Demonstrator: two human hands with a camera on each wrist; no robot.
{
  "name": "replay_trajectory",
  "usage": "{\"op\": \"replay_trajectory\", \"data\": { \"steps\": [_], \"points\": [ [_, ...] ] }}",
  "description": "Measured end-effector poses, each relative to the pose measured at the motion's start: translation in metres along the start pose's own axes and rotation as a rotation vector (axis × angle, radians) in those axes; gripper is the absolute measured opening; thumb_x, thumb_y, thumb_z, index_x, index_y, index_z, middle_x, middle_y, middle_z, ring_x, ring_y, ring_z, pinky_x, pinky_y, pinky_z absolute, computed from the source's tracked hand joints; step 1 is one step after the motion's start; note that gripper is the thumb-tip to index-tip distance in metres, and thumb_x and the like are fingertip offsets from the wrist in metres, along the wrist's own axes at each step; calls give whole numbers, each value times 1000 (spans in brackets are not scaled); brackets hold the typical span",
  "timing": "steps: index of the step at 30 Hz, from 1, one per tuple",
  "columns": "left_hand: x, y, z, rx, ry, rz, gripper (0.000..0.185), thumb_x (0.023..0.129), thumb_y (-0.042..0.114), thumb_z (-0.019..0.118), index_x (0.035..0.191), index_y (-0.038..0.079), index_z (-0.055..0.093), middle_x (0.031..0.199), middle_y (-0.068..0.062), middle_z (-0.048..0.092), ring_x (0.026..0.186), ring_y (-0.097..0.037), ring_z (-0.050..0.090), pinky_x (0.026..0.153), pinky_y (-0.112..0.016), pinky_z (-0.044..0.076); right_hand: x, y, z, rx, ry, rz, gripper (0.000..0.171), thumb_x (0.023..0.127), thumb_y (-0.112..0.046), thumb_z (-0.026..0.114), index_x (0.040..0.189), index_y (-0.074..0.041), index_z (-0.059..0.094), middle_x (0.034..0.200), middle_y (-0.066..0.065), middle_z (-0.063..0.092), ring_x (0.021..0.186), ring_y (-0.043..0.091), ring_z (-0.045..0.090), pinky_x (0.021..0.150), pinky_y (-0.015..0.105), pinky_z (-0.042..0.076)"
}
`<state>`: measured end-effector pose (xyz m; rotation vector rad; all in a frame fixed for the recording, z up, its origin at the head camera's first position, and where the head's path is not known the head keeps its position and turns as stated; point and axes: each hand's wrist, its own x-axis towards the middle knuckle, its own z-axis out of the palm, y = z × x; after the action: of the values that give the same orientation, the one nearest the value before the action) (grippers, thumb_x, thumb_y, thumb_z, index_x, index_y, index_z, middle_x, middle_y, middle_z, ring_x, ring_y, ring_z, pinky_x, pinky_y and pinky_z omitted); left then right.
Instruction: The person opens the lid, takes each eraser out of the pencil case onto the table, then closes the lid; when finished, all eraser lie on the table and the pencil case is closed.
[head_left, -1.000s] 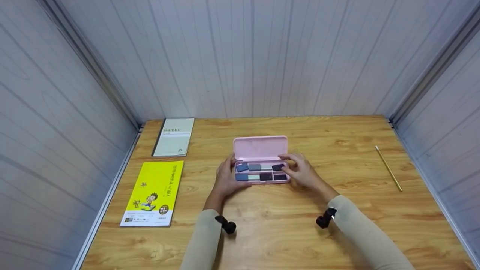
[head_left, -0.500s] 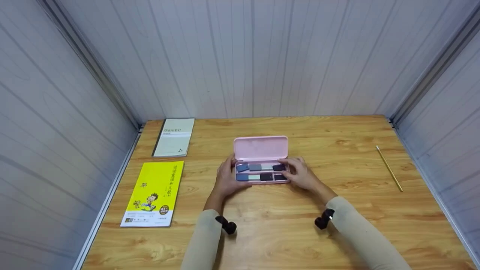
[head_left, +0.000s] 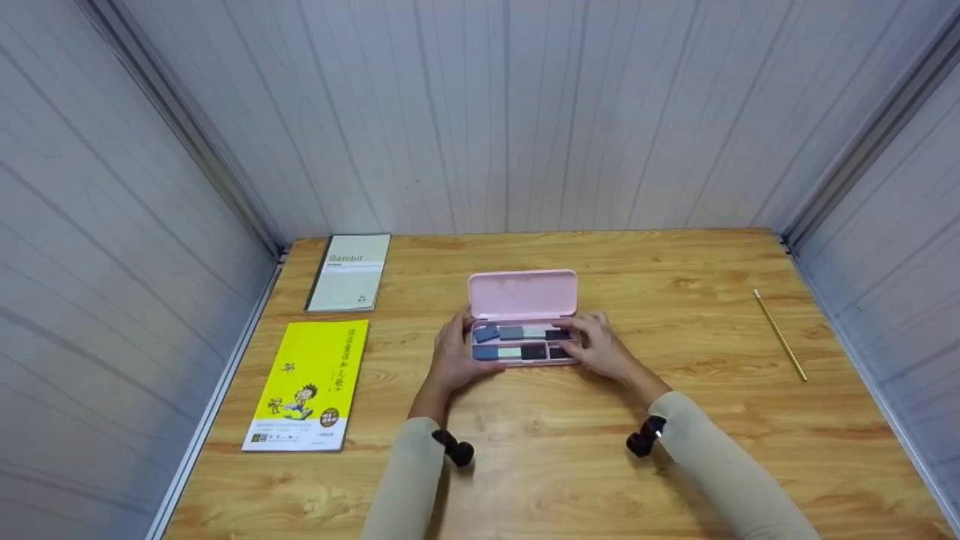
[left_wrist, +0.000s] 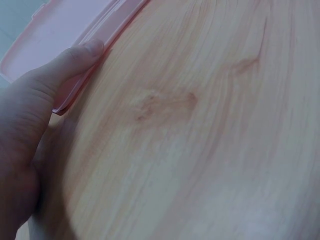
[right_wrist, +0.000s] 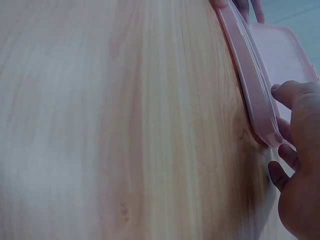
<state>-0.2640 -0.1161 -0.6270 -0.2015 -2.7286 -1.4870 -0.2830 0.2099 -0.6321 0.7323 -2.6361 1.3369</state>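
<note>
A pink pencil case [head_left: 523, 294] stands with its lid raised at the middle of the table. Small blue, grey, white and dark rectangular blocks lie in two rows in its compartments. My left hand [head_left: 455, 351] grips the case's left end, thumb along the front wall; the left wrist view shows that thumb [left_wrist: 75, 60] on the pink edge. At the right end, my right hand [head_left: 600, 349] has index finger and thumb on either side of a dark block [head_left: 556, 334] in the back row. The thumb partly covers another dark block [head_left: 557, 353] in the front right compartment.
On the left of the table [head_left: 540, 465] lie a yellow book [head_left: 307, 382] and, behind it, a pale Gambit notebook [head_left: 349, 274]. A gold pencil [head_left: 780, 334] lies far right. Pale panel walls [head_left: 502, 112] enclose the back and sides.
My right hand has shifted slightly left; its index finger has come down from the lid's corner toward the back-row dark block. The left hand keeps its grip on the case.
</note>
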Motion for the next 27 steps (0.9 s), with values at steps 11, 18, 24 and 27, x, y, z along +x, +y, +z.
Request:
{"op": "replay_trajectory", "data": {
  "steps": [11, 18, 24, 27],
  "points": [
    [0, -1, 0, 9, -7, -18, 134, 69, 34, 110, 176, 12, 32, 159, -14, 64, 155, -38, 49, 140, -63, 25, 12, 10, 13, -40, -20, -31, 35, 102, -19, 80, 137, -21, 81, 113, 7, 58, 109, 24, 43, 92, 35, 34],
    [0, -2, 1, -5, -8, 15, 134, 69, 33, 109, 176, 10, 32, 156, -14, 67, 150, -36, 52, 139, -63, 25, 10, -9, 8, -33, -29, -52, 30, 105, -17, 75, 133, -22, 84, 111, 9, 52, 111, 29, 42, 93, 34, 32],
    [1, -2, 1, -9, -1, 20, 133, 68, 31, 110, 175, 11, 34, 155, -14, 67, 149, -36, 53, 139, -63, 25, 11, -26, -1, -45, -91, 62, 27, 105, -11, 73, 129, -17, 83, 117, 14, 55, 119, 34, 44, 100, 43, 35],
    [0, -1, 0, -5, -5, 13, 134, 68, 32, 110, 176, 11, 33, 155, -14, 66, 150, -36, 52, 139, -62, 25, 11, -23, -5, -40, -89, 94, 28, 104, -10, 72, 129, -17, 81, 118, 16, 58, 121, 37, 45, 100, 46, 37]
  ]
}}
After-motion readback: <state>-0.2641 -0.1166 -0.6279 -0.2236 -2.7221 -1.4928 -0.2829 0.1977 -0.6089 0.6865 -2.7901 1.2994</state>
